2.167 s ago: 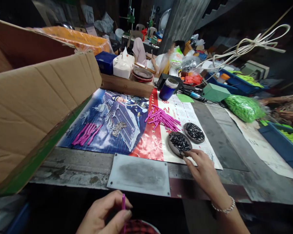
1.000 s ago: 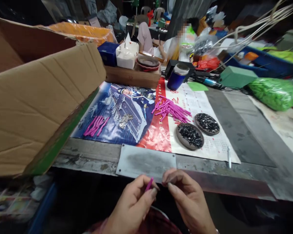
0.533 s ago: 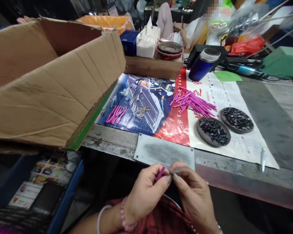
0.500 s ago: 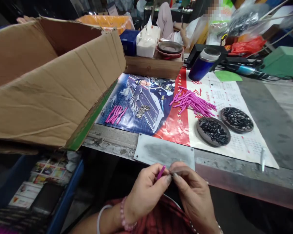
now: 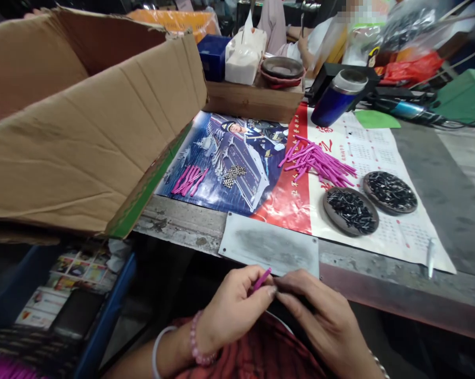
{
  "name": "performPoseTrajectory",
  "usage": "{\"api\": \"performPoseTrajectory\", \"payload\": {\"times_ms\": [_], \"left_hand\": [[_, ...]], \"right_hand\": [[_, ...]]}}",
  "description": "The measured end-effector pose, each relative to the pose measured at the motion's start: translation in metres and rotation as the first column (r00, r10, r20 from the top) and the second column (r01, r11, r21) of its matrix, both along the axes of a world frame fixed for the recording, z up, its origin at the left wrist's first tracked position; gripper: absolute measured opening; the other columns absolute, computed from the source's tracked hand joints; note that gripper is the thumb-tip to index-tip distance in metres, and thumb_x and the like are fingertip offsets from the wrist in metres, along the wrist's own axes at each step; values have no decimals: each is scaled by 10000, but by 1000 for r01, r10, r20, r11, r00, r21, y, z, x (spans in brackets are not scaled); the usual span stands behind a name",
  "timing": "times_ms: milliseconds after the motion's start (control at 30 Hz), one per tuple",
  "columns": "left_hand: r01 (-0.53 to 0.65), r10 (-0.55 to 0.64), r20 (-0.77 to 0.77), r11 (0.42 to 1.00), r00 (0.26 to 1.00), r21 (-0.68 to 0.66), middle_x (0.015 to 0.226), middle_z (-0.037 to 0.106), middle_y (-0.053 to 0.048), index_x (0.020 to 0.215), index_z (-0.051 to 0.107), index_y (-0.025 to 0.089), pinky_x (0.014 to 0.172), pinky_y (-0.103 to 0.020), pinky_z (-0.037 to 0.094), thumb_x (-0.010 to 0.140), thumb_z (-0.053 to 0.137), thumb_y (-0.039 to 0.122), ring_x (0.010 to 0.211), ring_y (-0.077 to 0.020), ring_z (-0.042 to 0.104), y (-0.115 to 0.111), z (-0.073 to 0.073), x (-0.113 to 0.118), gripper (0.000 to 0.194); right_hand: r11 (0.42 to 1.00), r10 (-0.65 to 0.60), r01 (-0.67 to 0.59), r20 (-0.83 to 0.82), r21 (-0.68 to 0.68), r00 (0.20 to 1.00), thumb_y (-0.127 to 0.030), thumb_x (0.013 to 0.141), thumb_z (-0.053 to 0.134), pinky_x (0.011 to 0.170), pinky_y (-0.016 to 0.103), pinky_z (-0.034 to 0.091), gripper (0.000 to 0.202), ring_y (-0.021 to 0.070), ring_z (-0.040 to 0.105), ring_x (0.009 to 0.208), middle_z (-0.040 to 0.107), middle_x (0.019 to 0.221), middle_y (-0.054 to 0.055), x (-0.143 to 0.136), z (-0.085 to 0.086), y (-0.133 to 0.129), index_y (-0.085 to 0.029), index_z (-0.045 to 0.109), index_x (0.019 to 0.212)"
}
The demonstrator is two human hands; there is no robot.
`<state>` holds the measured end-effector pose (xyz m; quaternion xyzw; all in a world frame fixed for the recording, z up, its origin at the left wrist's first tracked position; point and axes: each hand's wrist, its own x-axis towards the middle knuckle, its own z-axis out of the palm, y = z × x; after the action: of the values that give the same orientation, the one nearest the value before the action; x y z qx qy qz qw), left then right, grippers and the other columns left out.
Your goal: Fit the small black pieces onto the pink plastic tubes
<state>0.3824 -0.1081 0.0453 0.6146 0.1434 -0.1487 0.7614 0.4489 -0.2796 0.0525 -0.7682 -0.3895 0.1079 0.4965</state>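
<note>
Between the thumb and fingers of my left hand (image 5: pixel 231 308) is a thin magenta strip (image 5: pixel 262 279), its end poking up. My right hand (image 5: pixel 330 321) meets the left fingertips from the right, thumb and forefinger pinched; what they hold, if anything, is too small to make out. Both hands are above my lap at the table's front edge. Just beyond them lies a grey metal plate (image 5: pixel 269 245) with a dark smudge. Farther back on a poster are a large pile of magenta strips (image 5: pixel 320 163), a smaller bunch (image 5: pixel 188 180) and a heap of small speckled pieces (image 5: pixel 234 176).
Two round dishes (image 5: pixel 351 231) (image 5: pixel 391 211) hold short black pieces. A blue tumbler (image 5: pixel 334 102) stands behind. A large cardboard box (image 5: pixel 103 147) fills the left side, above a blue bin (image 5: pixel 117 305). A pale pen-like object (image 5: pixel 430 258) lies front right. Another person sits across the table.
My right hand has shifted slightly right and lower, its fingers straighter and a little apart from the left fingertips. The left hand keeps the magenta strip. The view has shifted slightly.
</note>
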Motion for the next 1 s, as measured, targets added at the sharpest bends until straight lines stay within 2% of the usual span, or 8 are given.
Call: {"api": "performPoseTrajectory", "payload": {"times_ms": [167,300,367,467,567,667,833,1000], "left_hand": [[-9,-17,-134,981,991,-192,614,432,74,856,578,145,466,-201,225,884,641,408,481,-53,285,2,0,1,272],[39,-53,-61,977,997,-211,680,474,57,954,585,139,460,-200,243,932,612,465,480,-46,301,4,1,-2,328],[92,-87,43,987,995,-134,729,517,34,1009,573,146,498,-209,299,988,529,473,518,-61,359,6,4,-5,331],[126,-147,169,984,975,128,742,537,21,1023,564,164,611,-240,375,1050,401,415,620,-102,454,7,8,-8,300],[111,-205,224,921,953,373,749,550,20,974,571,180,658,-254,385,1044,418,309,677,-122,510,7,10,-11,213],[54,-233,276,846,932,531,805,608,2,963,600,179,672,-252,403,1017,469,234,716,-132,579,7,10,-13,152],[-76,-307,385,688,870,721,814,655,-35,992,646,154,647,-273,439,1026,457,206,702,-163,630,7,11,-17,199],[-211,-367,437,517,821,830,751,658,-30,962,651,152,614,-313,465,1028,462,196,650,-189,629,7,13,-18,204]], "right_hand": [[997,-12,23,133,-78,991,-142,990,551,697,202,516,173,122,666,759,673,859,9,-3,-4,-4,-232,658,1092],[992,-97,110,175,-68,980,-160,985,563,692,199,512,106,120,657,734,664,836,9,-5,-5,-5,-222,647,1002],[987,-151,156,108,-38,983,-163,975,579,693,181,514,78,114,653,741,651,831,4,-6,-3,-5,-224,625,960],[981,-194,194,-28,-2,981,-161,972,575,700,155,510,89,105,634,758,634,831,-8,-6,1,-5,-236,600,931],[980,-194,199,-155,23,969,-165,979,554,718,145,512,105,107,617,792,621,850,-10,-5,4,-4,-244,596,925],[981,-178,189,-224,31,958,-174,979,556,729,140,513,112,111,609,817,619,862,-8,-4,5,-2,-248,605,910],[989,-132,144,-242,31,961,-169,969,577,725,176,519,108,132,624,822,640,864,3,-5,5,2,-241,624,904],[997,-78,81,-186,7,979,-143,961,579,696,215,520,105,141,636,763,644,836,14,-5,8,5,-222,619,905]]}}
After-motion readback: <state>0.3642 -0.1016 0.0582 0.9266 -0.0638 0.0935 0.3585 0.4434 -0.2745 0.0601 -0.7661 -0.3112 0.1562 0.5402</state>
